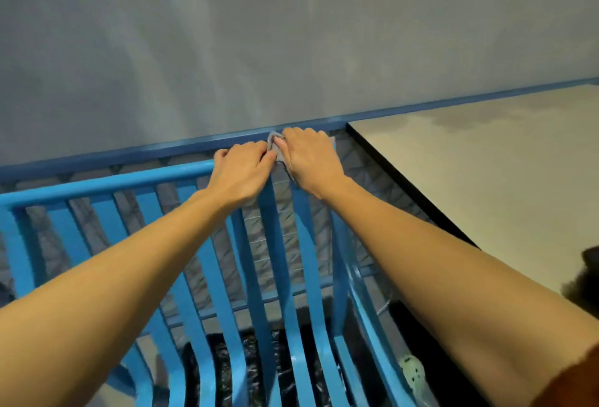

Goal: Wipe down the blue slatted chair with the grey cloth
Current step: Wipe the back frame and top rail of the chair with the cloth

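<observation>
Your chair (282,264) looks like smooth, slightly glossy blue plastic; the cloth (275,147) is soft grey fabric, and the tabletop (486,160) is matt.

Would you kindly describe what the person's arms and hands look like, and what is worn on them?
The left hand and right hand are bare: no gloves, and no rings or watch visible. The left forearm and right forearm are uncovered. Only at the lower right corner does a rust-brown sleeve edge show on the right arm.
</observation>
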### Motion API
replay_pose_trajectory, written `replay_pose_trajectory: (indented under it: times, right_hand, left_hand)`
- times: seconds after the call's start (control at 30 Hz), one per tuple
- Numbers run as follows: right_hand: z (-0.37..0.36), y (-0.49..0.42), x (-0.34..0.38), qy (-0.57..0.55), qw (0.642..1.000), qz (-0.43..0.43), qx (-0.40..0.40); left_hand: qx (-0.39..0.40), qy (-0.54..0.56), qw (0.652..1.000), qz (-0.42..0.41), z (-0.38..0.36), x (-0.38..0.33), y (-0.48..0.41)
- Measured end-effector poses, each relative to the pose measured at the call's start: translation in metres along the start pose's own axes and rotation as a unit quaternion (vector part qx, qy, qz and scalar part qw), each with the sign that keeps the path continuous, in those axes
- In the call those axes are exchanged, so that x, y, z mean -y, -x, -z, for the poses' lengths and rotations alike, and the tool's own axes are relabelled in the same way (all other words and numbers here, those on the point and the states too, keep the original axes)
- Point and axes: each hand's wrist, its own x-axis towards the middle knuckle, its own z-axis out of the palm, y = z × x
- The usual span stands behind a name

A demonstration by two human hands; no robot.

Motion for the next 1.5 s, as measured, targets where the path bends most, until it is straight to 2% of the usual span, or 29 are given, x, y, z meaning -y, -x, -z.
replay_pose_trajectory:
  times: [0.1,0.17,0.3,0.43,0.53,0.8,0.93,1.0,1.1,1.2,1.33,1.5]
  right_hand:
    - [0.004,0.007,-0.016,-0.029,0.998,-0.049,-0.007]
    - [0.005,0.018,-0.03,-0.101,0.986,-0.135,-0.012]
    - [0.003,0.039,-0.04,-0.234,0.943,-0.237,-0.003]
    - [0.001,0.039,-0.026,-0.355,0.884,-0.304,-0.011]
    - [-0.007,0.06,-0.022,-0.361,0.877,-0.317,-0.002]
    - [-0.019,0.2,-0.018,-0.315,0.882,-0.303,0.177]
    - [-0.018,0.21,-0.023,-0.288,0.893,-0.283,0.199]
    - [-0.023,0.195,-0.02,-0.327,0.875,-0.307,0.181]
    - [-0.027,0.158,-0.015,-0.402,0.835,-0.358,0.114]
    - [-0.026,0.123,-0.018,-0.408,0.854,-0.32,0.042]
    - [-0.025,0.068,-0.031,-0.42,0.873,-0.241,-0.05]
    - [-0.022,0.032,-0.031,-0.379,0.884,-0.253,-0.103]
  left_hand:
    - [0.032,-0.026,0.999,-0.006,-0.01,-0.021,-0.011]
    - [0.058,-0.035,0.997,-0.02,-0.016,-0.034,-0.016]
    - [0.057,-0.057,0.995,-0.056,-0.027,-0.046,-0.021]
    - [0.037,-0.045,0.997,-0.043,-0.032,-0.052,-0.019]
    - [0.051,-0.042,0.997,-0.038,-0.032,-0.052,-0.018]
    - [0.04,-0.051,0.997,-0.041,-0.034,-0.051,-0.016]
    - [0.038,-0.057,0.996,-0.054,-0.033,-0.051,-0.012]
    - [0.035,-0.057,0.996,-0.052,-0.034,-0.052,-0.011]
    - [0.029,-0.048,0.998,-0.04,-0.036,-0.055,-0.01]
    - [0.032,-0.041,0.998,-0.036,-0.039,-0.058,-0.004]
    - [-0.006,-0.047,0.997,-0.054,-0.043,-0.053,-0.002]
    - [-0.023,-0.034,0.998,-0.056,-0.038,-0.054,-0.011]
